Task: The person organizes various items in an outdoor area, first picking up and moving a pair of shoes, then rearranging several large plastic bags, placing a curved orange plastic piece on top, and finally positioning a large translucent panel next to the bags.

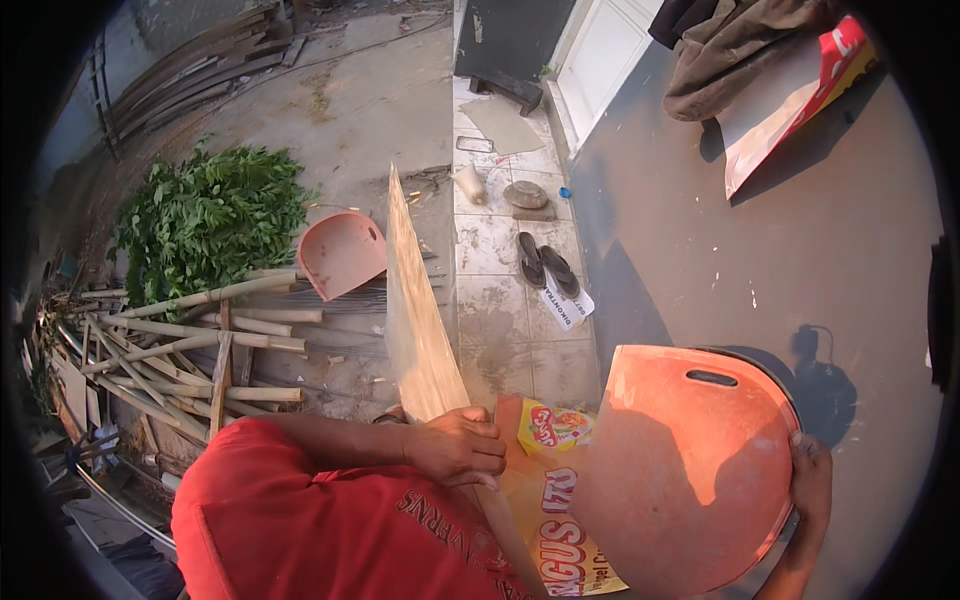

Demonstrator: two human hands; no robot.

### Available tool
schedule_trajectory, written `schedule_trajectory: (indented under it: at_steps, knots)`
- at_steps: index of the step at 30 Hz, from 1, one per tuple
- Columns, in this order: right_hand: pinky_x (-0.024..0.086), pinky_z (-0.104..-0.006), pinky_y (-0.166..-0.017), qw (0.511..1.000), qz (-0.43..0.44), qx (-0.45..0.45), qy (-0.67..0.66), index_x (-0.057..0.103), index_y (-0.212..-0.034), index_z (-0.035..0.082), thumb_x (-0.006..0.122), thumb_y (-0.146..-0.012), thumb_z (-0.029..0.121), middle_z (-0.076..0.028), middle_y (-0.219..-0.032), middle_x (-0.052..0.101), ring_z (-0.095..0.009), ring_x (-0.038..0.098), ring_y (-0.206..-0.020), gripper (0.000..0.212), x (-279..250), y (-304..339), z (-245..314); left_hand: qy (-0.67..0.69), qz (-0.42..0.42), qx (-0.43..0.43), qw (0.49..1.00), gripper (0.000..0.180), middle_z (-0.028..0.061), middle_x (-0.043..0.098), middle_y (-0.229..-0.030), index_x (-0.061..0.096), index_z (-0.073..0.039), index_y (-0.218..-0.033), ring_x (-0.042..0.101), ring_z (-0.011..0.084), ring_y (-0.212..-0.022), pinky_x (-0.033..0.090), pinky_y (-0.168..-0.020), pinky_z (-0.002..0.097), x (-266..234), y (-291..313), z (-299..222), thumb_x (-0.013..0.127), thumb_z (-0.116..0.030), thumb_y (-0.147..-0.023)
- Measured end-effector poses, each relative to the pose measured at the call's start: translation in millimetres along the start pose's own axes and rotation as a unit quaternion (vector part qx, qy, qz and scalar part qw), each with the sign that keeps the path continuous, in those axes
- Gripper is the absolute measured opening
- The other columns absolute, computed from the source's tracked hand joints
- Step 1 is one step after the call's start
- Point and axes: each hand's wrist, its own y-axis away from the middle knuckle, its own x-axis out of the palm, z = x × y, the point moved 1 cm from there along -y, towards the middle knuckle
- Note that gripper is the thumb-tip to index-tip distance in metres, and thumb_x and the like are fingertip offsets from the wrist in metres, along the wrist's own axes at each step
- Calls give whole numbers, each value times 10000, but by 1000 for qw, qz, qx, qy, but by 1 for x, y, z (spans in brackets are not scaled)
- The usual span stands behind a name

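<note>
My left hand [455, 447] is closed on the edge of a long, light wooden board [422, 335], which tapers to a point at its far end. My right hand [812, 475] grips the right rim of an orange plastic panel [690, 490], rounded on one side, with an oval slot; it looks like a chair back. Its fingers are partly hidden behind the rim. Between the board and the panel, a yellow and orange printed sheet [555, 500] shows, its lower part cut off by the frame. Red fabric covers my left upper arm.
A pinkish slotted plastic panel [343, 255] lies on the ground beside cut leafy branches [210, 215] and piled bamboo poles [200, 350]. Black sandals [545, 262] and a round stone [526, 194] rest on the tiles. A grey wall [690, 240] stands at the right, with dark cloth [745, 60] above.
</note>
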Motion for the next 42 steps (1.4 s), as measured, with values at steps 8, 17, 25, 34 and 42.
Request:
schedule_trajectory:
  at_steps: [8, 17, 25, 34, 42]
  knots:
    - [462, -448, -981, 988, -34, 77, -127, 544, -1244, -156, 400, -1034, 538, -333, -1226, 616, -457, 590, -1175, 739, 369, -168, -40, 24, 35, 23, 999, 172, -6, 542, -858, 602, -131, -890, 563, 169, -863, 408, -746, 341, 16, 1, 2, 640, -268, -793]
    - [477, -503, -961, 944, -34, 308, -110, 575, -1176, -179, 415, -1009, 584, -387, -1194, 601, -504, 589, -1143, 797, 544, -228, -91, 0, 167, -83, 982, 199, -1, 564, -860, 626, -115, -915, 567, 149, -803, 448, -773, 304, -14, 18, 38, 635, -232, -754]
    - [467, -478, -1014, 906, 159, 386, 69, 442, -1400, -134, 469, -932, 705, -310, -1393, 525, -426, 560, -1248, 962, 513, -152, -321, 30, 124, -90, 988, 217, 4, 595, -911, 643, -112, -946, 585, 167, -859, 442, -912, 362, -13, 17, 57, 628, -216, -756]
    - [414, -450, -1089, 918, 348, 36, 188, 524, -1396, 24, 631, -932, 446, -212, -1383, 568, -358, 543, -1282, 637, 440, -61, -226, -2, 124, -66, 990, 241, 7, 582, -865, 610, -145, -826, 560, 167, -805, 398, -829, 364, 10, -12, 65, 695, -362, -764]
    - [502, -368, -953, 922, 384, 11, -52, 622, -1308, 55, 647, -926, 511, -166, -1203, 692, -287, 668, -1102, 596, 152, 68, -14, -2, 7, -6, 1000, 303, -23, 562, -731, 645, -149, -792, 533, 169, -680, 326, -751, 349, 54, -116, 10, 767, -425, -760]
